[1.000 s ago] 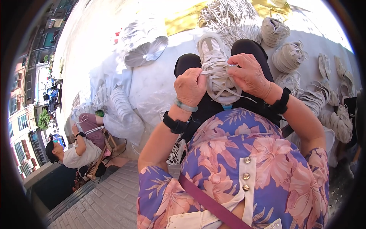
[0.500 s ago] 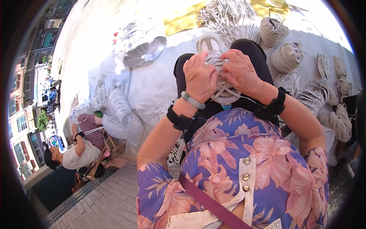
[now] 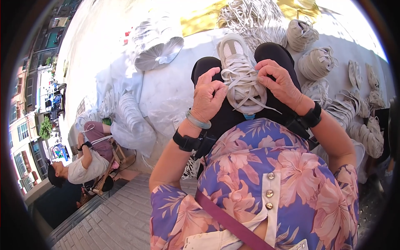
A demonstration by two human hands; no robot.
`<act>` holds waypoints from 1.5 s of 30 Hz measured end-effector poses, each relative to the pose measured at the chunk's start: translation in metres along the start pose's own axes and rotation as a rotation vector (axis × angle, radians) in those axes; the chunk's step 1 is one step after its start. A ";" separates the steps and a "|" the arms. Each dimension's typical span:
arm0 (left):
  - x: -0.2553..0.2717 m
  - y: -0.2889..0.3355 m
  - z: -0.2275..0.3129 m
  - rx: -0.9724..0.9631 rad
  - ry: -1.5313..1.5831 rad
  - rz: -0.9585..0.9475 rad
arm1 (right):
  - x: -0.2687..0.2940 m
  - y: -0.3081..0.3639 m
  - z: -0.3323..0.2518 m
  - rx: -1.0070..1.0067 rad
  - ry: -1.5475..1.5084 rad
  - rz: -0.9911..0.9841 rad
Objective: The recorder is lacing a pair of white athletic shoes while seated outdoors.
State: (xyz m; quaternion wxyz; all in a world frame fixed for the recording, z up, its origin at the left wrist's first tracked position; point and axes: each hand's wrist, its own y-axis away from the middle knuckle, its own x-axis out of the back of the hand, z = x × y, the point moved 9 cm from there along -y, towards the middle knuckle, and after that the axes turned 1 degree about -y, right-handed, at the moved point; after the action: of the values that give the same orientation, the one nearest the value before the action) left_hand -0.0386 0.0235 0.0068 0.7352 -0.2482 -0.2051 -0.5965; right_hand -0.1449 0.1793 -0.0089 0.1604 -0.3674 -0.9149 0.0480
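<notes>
A whitish sneaker [image 3: 233, 49] lies between my knees, its toe pointing away from me and its heel near my body. Pale flat laces [image 3: 241, 78] criss-cross over its tongue, and a loose lace end trails to the right by the heel. My left hand [image 3: 208, 95] is at the shoe's left side, thumb and forefinger pinched on the lace at its edge. On the opposite side my right hand [image 3: 276, 80] pinches the lace in the same way. The exact bit of lace between the fingertips is small and partly hidden.
A heap of loose laces [image 3: 254, 21] lies beyond my knees on a yellow sheet [image 3: 200, 18]. Stacked shoes [image 3: 318, 62] and more pairs stand to the right. A clear bag of shoes [image 3: 156, 54] sits at the far left. Another person [image 3: 89, 164] sits at the left.
My hands have moved apart, from close together over the laces to either side of the shoe. The laced front of the sneaker now shows between them.
</notes>
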 end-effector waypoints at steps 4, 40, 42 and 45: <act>-0.002 -0.011 0.010 -0.043 -0.141 0.048 | -0.004 0.003 -0.005 0.016 0.052 -0.016; -0.013 -0.035 -0.009 0.142 0.014 0.018 | 0.009 -0.004 0.016 -0.363 -0.243 -0.225; -0.014 -0.035 -0.006 0.133 -0.031 0.009 | 0.005 -0.006 0.016 -0.354 -0.125 -0.258; -0.017 -0.037 0.009 0.011 -0.225 0.010 | 0.001 -0.009 0.005 -0.060 0.106 -0.216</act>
State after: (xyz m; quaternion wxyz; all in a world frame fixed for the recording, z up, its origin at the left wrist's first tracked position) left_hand -0.0784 0.0359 0.0084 0.7120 -0.3104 -0.2884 -0.5600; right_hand -0.1532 0.1733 -0.0120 0.2018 -0.2735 -0.9403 -0.0166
